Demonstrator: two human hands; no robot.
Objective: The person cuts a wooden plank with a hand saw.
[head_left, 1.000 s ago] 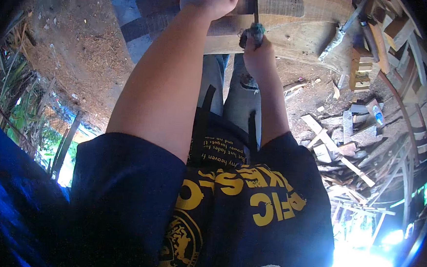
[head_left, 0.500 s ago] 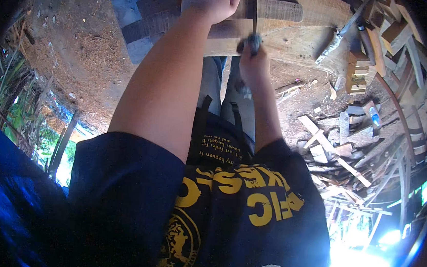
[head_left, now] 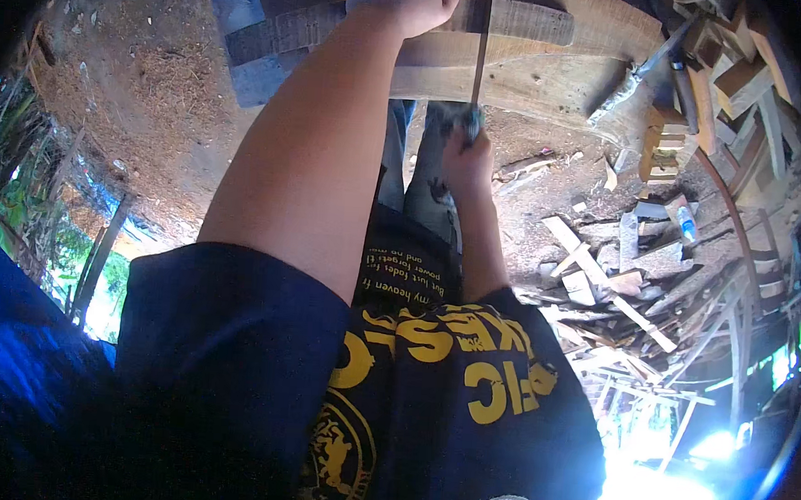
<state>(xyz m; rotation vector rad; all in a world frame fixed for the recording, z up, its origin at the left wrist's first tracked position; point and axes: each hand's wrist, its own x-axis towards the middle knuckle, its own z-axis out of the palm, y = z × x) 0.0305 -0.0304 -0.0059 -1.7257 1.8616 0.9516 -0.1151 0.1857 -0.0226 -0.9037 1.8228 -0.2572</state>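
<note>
My left hand (head_left: 402, 3) is closed at the top edge, over a dark curved wooden piece lying on a pale board (head_left: 540, 75); what its fingers grip is hidden. My right hand (head_left: 468, 158) grips the dark, greenish-wrapped handle (head_left: 468, 126) of a long thin metal tool, possibly a saw or file, whose blade (head_left: 481, 49) reaches up across the strips of wood. A short grey-brown wooden strip (head_left: 520, 19) sits right of the blade. Below the board are my jeans and dark printed T-shirt.
Right of the board lie a pale stick-like object (head_left: 625, 94), stacked offcuts (head_left: 745, 88), a slotted wooden block (head_left: 664, 142), scattered scraps (head_left: 601, 271) and a blue-labelled bottle (head_left: 682, 221). Dirt ground with shavings (head_left: 145, 79) spreads on the left, with dry branches and leaves (head_left: 33, 191) beyond.
My right hand has moved steadily downward, toward my body, drawing the long tool along. My left hand has shifted slightly right and stays closed at the top edge.
</note>
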